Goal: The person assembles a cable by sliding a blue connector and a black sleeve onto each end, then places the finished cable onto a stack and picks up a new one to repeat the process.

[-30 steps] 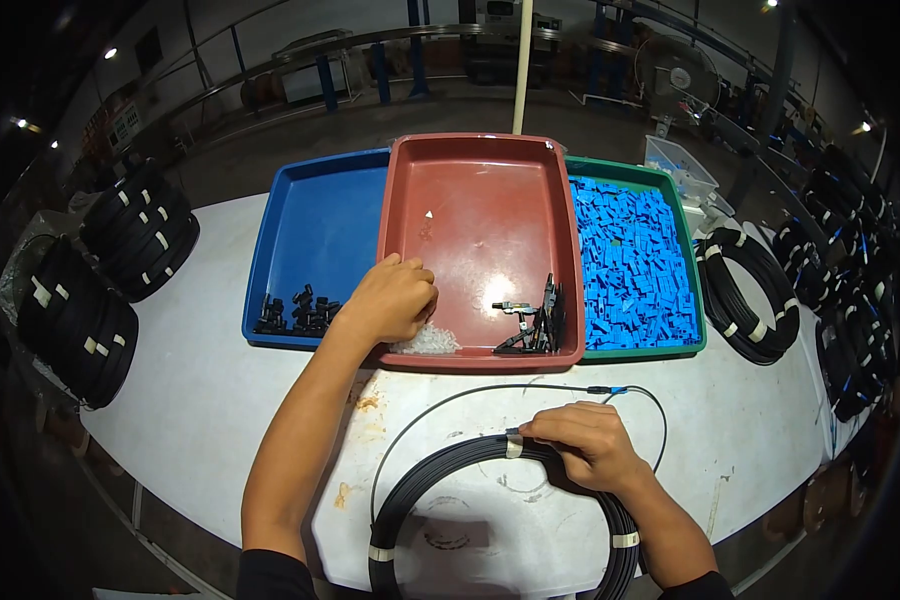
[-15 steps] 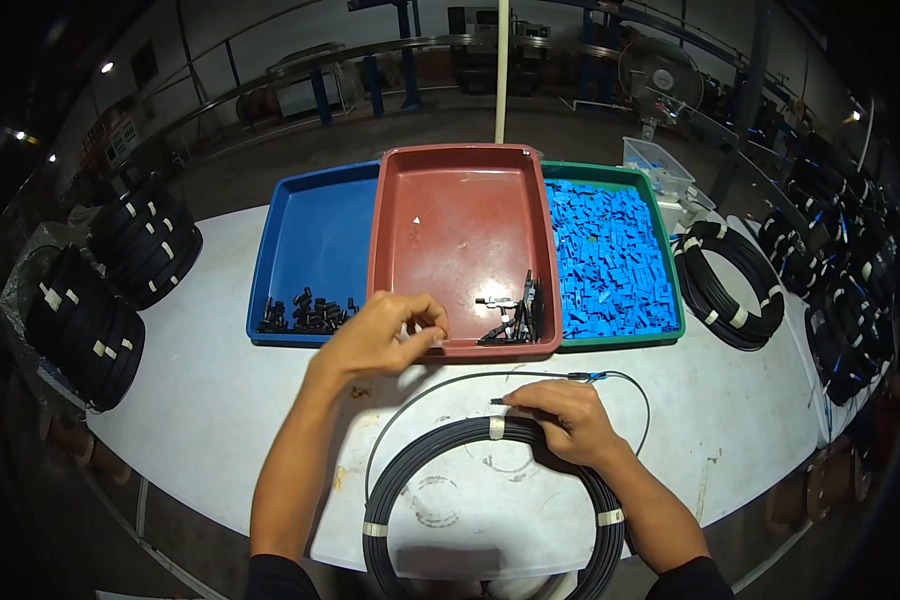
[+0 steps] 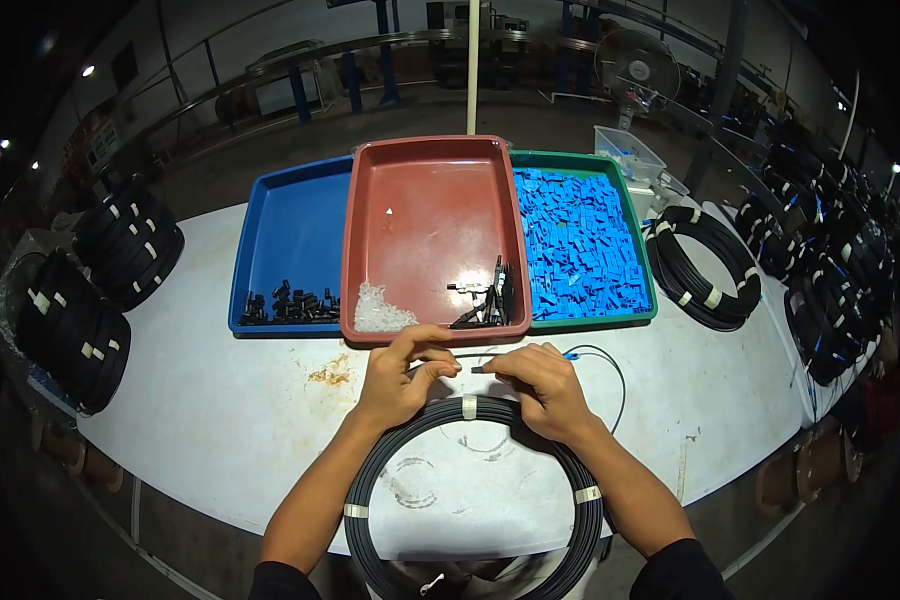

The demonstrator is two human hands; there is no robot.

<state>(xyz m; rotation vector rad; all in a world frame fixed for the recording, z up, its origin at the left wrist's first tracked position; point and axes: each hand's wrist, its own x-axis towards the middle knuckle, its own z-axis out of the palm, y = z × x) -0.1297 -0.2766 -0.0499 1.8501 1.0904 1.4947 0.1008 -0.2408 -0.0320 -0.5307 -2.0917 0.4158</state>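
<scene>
My right hand (image 3: 544,392) pinches a small black connector piece (image 3: 478,370), its tip pointing left. Facing it, my left hand (image 3: 406,378) has thumb and fingers closed in a pinch; whatever lies between the fingertips is too small to make out. The fingertips of the two hands are a short gap apart. Below them lies a coil of black cable (image 3: 364,478), bound with white tape bands. A loose cable end loops behind my hands, with a small blue connector (image 3: 572,356) near my right knuckles.
A red tray (image 3: 435,220) holds small clear pieces (image 3: 380,310) and black connector parts (image 3: 490,298). It overlaps a blue tray (image 3: 292,225) with black pieces and a green tray (image 3: 638,245) of blue clips. More cable coils (image 3: 705,268) flank both sides.
My left hand has moved from the red tray's front edge down and right, close to the black piece. Clear pieces it hid now show. The view has shifted slightly.
</scene>
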